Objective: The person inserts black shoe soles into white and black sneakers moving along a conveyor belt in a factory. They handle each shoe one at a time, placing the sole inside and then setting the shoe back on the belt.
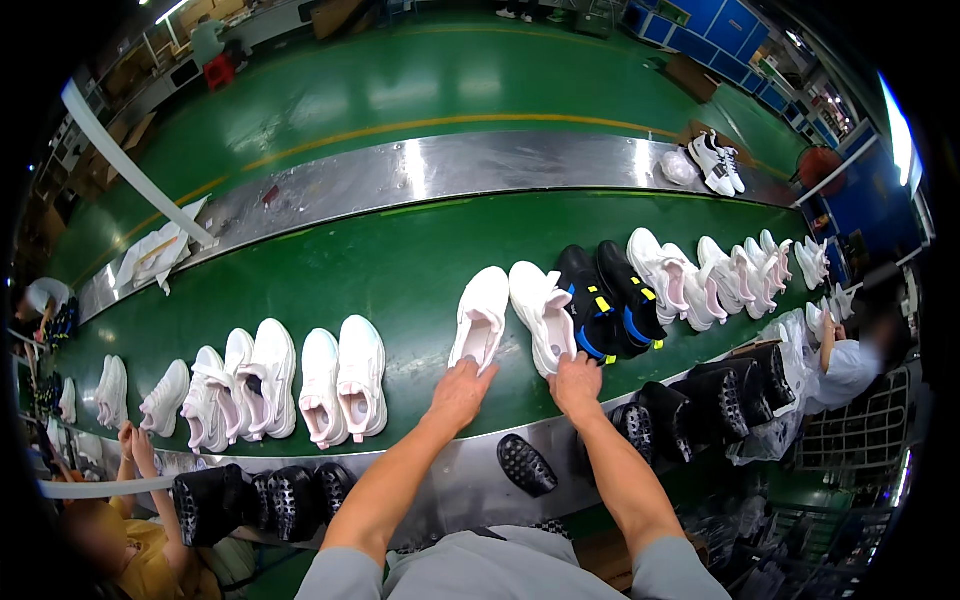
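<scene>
My left hand (460, 394) is closed on the heel of a white sneaker (484, 298), its toe pointing away from me on the green belt (430, 250). Close to its right lies a second white sneaker (528, 288) with a pale pink lining, and my right hand (577, 386) grips it by the heel. My fingertips are partly hidden inside the heel openings. Touching or nearly touching that shoe on the right is a black sneaker (583, 275) with blue and yellow trim. Its black mate (622, 272) sits just beyond.
More white sneakers stand left (268, 370) and right (648, 255) along the belt. Dark shoe moulds (715, 405) and a single dark sole piece (527, 465) rest on the near metal ledge (450, 475). White-and-black sneakers (712, 165) occupy the far ledge. Co-workers sit lower left (165, 540) and right (850, 370).
</scene>
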Available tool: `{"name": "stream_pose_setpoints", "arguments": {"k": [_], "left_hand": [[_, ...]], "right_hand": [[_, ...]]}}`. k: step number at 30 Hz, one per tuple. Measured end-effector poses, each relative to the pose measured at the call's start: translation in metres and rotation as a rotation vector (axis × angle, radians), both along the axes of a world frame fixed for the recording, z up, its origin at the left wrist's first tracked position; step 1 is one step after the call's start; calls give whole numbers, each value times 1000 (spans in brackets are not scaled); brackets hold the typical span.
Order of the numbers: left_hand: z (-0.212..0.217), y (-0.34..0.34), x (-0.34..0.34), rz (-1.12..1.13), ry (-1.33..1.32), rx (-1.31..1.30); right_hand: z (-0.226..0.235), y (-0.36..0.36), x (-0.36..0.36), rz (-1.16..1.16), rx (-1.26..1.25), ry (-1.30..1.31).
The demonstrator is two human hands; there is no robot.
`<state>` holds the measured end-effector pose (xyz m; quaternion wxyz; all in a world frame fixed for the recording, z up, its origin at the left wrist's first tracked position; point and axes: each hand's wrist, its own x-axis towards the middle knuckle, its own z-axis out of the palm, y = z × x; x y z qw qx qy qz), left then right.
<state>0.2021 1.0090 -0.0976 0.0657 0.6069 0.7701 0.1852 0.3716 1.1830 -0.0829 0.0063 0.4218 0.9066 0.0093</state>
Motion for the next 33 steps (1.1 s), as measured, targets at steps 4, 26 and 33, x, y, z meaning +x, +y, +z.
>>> {"name": "stream_pose_setpoints", "arguments": {"k": [4,26,33], "left_hand": [[5,8,7,91,-73,-105],[24,-85,57,308,-357,313],[24,-83,69,312,-1416,433]], "right_hand": [[-6,-24,-11,184,-67,153],[-20,-164,151,76,-391,226],[65,-167,94,156,-772,634]]}}
